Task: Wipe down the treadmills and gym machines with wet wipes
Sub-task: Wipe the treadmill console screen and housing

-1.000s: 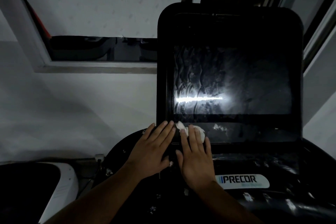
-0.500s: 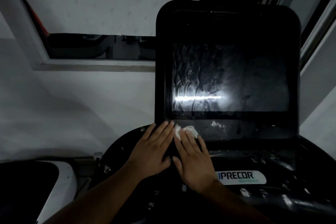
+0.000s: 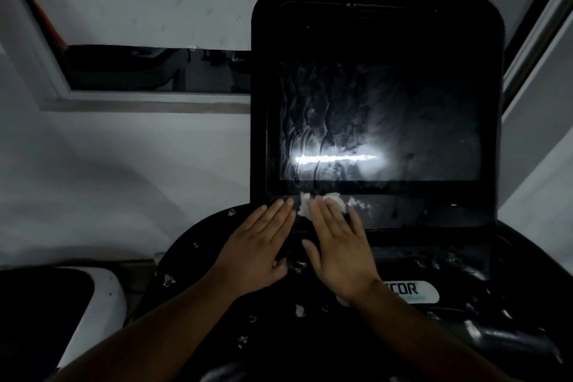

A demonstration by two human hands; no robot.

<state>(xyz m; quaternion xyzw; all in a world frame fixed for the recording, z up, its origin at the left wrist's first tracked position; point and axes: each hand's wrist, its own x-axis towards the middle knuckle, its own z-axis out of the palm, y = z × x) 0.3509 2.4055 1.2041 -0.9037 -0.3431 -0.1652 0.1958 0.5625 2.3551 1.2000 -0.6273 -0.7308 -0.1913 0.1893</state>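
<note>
A black treadmill console (image 3: 376, 25) with a dark, smeared screen (image 3: 378, 124) fills the centre and right. A crumpled white wet wipe (image 3: 305, 206) lies on the strip just below the screen's lower left corner. My right hand (image 3: 339, 248) lies flat on the wipe with straight fingers and presses it against the console. My left hand (image 3: 259, 250) rests flat right beside it, fingers straight, touching the console's lower left edge and holding nothing. Small white wipe shreds (image 3: 299, 310) dot the black housing below.
A white logo plate (image 3: 415, 290) sits on the housing right of my right wrist. A white-and-black machine cover (image 3: 93, 304) is at the lower left. A pale wall (image 3: 124, 164) and a window frame (image 3: 139, 99) lie behind, with another frame (image 3: 527, 49) at the right.
My right hand has slid the wipe slightly along the strip under the screen and now covers part of the logo plate. The left hand has stayed flat beside it.
</note>
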